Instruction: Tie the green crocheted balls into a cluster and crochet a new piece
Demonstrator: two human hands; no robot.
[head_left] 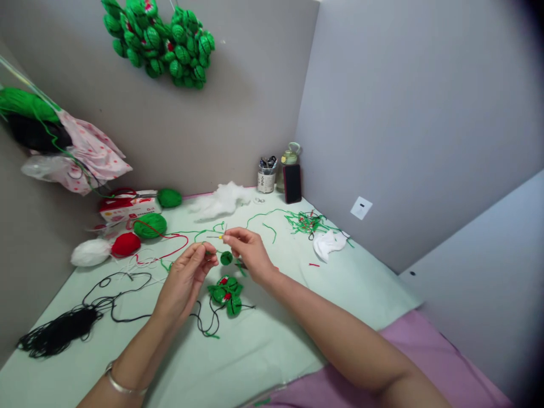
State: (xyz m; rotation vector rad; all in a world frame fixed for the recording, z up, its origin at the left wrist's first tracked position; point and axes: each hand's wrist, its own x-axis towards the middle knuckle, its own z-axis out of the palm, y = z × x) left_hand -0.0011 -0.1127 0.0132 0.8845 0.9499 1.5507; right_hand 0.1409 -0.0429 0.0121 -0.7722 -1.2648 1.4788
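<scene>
My left hand (187,277) is closed in a pinch near the middle of the table, with a bit of green yarn at its fingertips. Just right of it, my right hand (250,252) pinches a thin metal tool with a yellow part (220,237), like a crochet hook; its shaft points left. A small round green crocheted piece (226,258) shows between the hands; whether it hangs or lies there I cannot tell. Below them, several green crocheted pieces with red and white parts (226,292) lie together, with black yarn trailing from them.
Left lie a black yarn bundle (62,331), a white ball (90,253), a red ball (126,245) and a green ball (150,225). Behind are white stuffing (225,199), a pen cup (266,177) and a phone (292,183). Yarn scraps (308,221) lie right; green crocheted pieces (182,51) hang above.
</scene>
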